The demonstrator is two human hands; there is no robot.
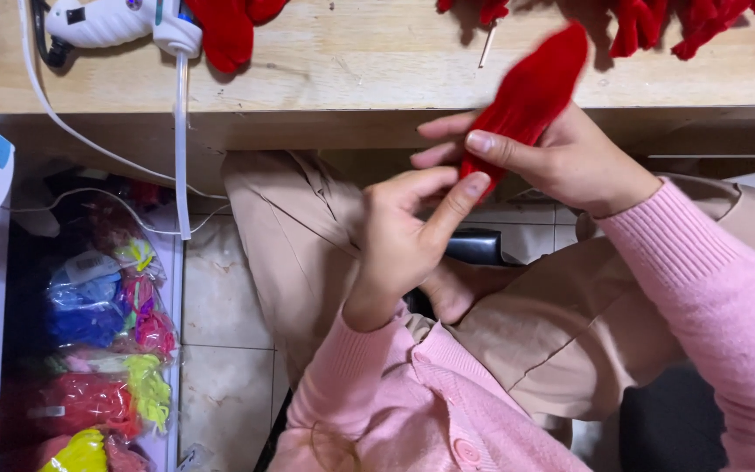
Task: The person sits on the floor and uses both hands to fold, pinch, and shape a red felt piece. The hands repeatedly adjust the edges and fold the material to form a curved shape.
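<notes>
Right hand: my right hand [570, 162] is clenched round a long, pointed red felt piece [530, 92], thumb laid across its lower end, fingers wrapped behind it.
Left hand: my left hand [408, 240] holds nothing; it is half curled, the index fingertip touching the bottom tip of the red felt piece, the thumb raised beside it.
Red felt piece: tilted, its point toward 1 o'clock, held in the air just over the front edge of the pale wooden tabletop [351, 70], at 12 to 1 o'clock from my left hand.
Glue gun: a white hot-glue gun [120, 22] lies on the tabletop at 10 o'clock, well apart from both hands, its white cable [182, 149] hanging over the edge.
Red scraps: more red felt pieces [692, 22] lie along the far side of the tabletop at 1 o'clock.
Below, at 8 o'clock: a clear bin of bagged yarn in many colours [98, 350] stands on the tiled floor [220, 385].
Clothing: pink knitted sleeves, beige trousers.
</notes>
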